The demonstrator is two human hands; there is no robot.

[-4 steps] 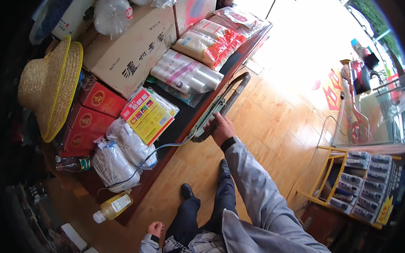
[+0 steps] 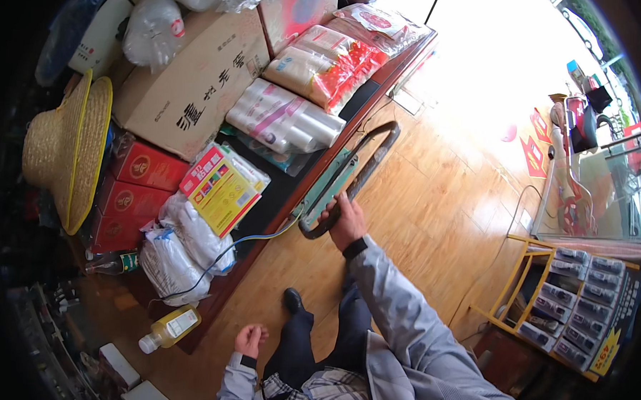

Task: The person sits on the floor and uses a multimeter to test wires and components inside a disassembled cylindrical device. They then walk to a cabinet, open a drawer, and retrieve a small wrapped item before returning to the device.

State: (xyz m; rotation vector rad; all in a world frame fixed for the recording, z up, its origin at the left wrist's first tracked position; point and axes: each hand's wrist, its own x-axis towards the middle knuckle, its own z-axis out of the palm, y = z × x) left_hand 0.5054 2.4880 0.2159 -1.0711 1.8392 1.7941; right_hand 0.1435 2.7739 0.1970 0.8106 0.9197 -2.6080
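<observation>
My right hand (image 2: 348, 223) is wrapped round the near end of a dark, oblong loop-shaped frame (image 2: 368, 180), held beside the counter's edge. A green strip (image 2: 336, 178) shows through the loop; whether it belongs to the frame I cannot tell. A blue cable (image 2: 265, 236) runs from near the loop's lower end across the white plastic bag bundles (image 2: 204, 234). Low down, in front of my thighs, my left hand (image 2: 251, 340) has its fingers curled in, with nothing visible in them.
On the counter (image 2: 254, 247) stand a cardboard box (image 2: 189, 87), red boxes (image 2: 147, 164), a straw hat (image 2: 65, 153), plastic bag rolls (image 2: 285, 116) and a yellow packet (image 2: 224, 196). A bottle of yellow liquid (image 2: 172, 329) stands near its corner. A yellow rack (image 2: 517, 280) with packaged goods is at right.
My right hand has moved slightly down with the frame, which has swung a little away from the counter, showing more green strip. My left hand has risen slightly.
</observation>
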